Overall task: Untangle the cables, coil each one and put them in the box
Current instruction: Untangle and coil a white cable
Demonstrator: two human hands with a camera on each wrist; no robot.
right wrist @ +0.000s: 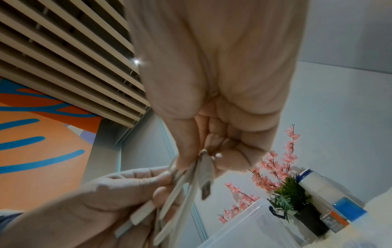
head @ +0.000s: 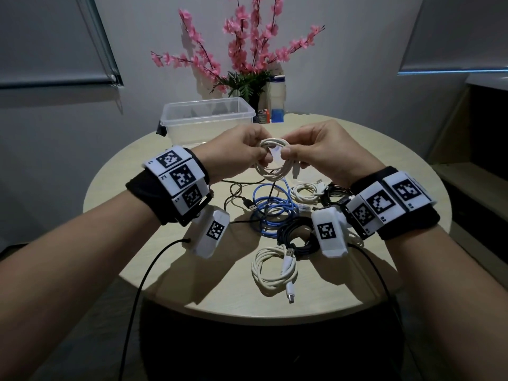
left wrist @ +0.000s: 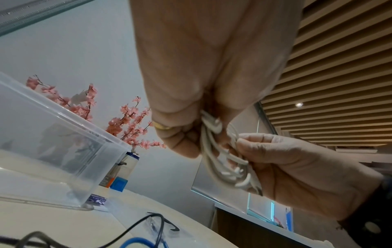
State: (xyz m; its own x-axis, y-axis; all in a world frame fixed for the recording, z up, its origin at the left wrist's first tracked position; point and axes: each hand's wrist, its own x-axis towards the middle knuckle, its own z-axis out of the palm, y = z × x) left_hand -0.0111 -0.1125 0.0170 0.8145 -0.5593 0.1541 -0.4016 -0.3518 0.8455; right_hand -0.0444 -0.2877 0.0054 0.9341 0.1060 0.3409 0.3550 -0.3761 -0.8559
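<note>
Both hands hold one coiled white cable (head: pixel 270 160) in the air above the round table (head: pixel 137 215). My left hand (head: pixel 247 151) pinches the coil's left side, and my right hand (head: pixel 305 149) pinches its right side, a plug hanging below. The same white cable (left wrist: pixel 214 156) runs between the curled fingers in the left wrist view, and the white cable (right wrist: pixel 191 177) with its metal plug shows in the right wrist view. The clear plastic box (head: pixel 209 116) stands behind the hands. On the table lie a blue cable (head: pixel 270 207), black cables (head: pixel 295 235) and white coils (head: pixel 275 268).
A pot of pink flowers (head: pixel 247 67) and a white bottle (head: pixel 276 97) stand behind the box at the table's far edge. A thin black cable (head: pixel 239 188) trails left of the blue one. Wrist-camera leads hang off the near table edge.
</note>
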